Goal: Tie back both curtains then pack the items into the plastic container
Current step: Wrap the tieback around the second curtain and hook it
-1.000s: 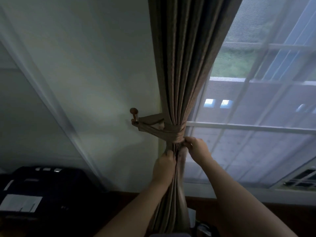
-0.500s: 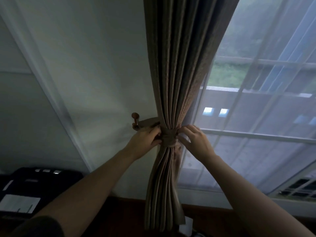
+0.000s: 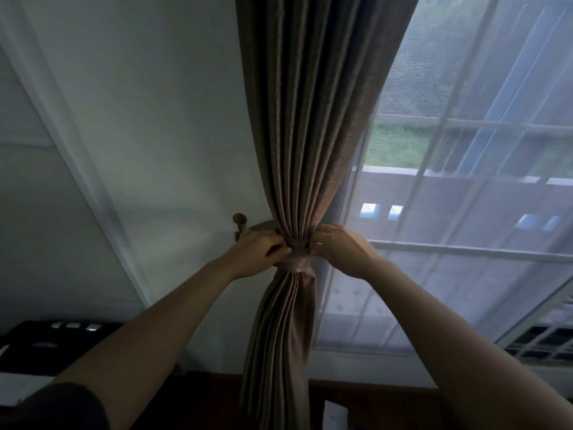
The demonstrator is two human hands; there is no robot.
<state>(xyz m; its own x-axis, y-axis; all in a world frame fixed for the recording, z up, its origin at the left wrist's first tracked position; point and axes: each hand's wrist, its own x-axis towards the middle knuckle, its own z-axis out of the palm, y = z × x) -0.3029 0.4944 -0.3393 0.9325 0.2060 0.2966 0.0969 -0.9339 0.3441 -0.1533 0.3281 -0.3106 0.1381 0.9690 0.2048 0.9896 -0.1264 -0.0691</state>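
Observation:
A brown pleated curtain (image 3: pixel 307 119) hangs in front of me, gathered at its waist by a matching fabric tieback (image 3: pixel 298 254). The tieback runs left to a wooden wall hook (image 3: pixel 239 220). My left hand (image 3: pixel 259 254) pinches the tieback on its left side, fingers curled on the fabric. My right hand (image 3: pixel 339 248) touches the tieback and the curtain's right edge with its fingertips. Below the band the curtain falls in folds to the floor. No plastic container is in view.
A sheer white curtain (image 3: pixel 465 212) covers the window (image 3: pixel 471 252) to the right. The white wall (image 3: pixel 139 135) is on the left. A black case (image 3: pixel 46 346) with a white label sits low at the left. A dark wooden surface (image 3: pixel 372 401) lies below.
A second ago both hands held the curtain below the tieback. They have risen to the band itself, the left hand to its left side and the right to its right. The view tilted upward.

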